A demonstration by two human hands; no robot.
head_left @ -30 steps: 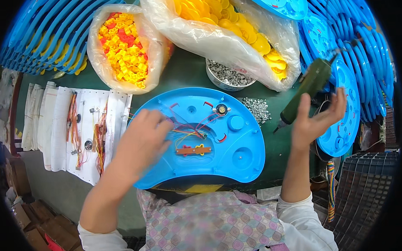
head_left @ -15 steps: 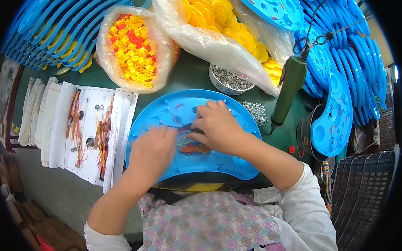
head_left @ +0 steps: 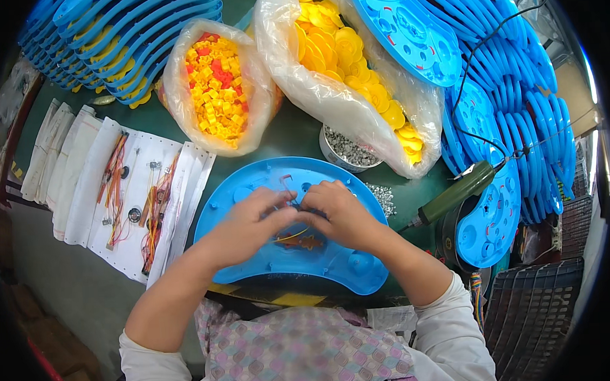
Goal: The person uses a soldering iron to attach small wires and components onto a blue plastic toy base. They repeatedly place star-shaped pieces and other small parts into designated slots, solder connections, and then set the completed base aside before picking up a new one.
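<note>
A blue kidney-shaped plastic shell (head_left: 301, 268) lies hollow side up in front of me, with posts and round wells inside. Over its middle, my left hand (head_left: 255, 219) is closed in a pinch, with thin reddish wires (head_left: 286, 180) sticking up at its fingertips. Close beside it, my right hand (head_left: 341, 213) has its fingers bent and closed; what they grip is hidden. Under the hands, a small brown circuit board (head_left: 305, 242) with a yellow wire lies in the shell.
Wired parts lie on white sheets (head_left: 134, 216) at left. Behind stand bags of yellow-red pieces (head_left: 214, 93) and yellow discs (head_left: 347, 54), plus a tub of metal bits (head_left: 347, 149). A green electric screwdriver (head_left: 456, 193) hangs at right near stacked blue shells (head_left: 539, 149).
My left hand has moved right, up against my right hand. The green screwdriver has swung from upright to a slant. The whole view has shifted slightly.
</note>
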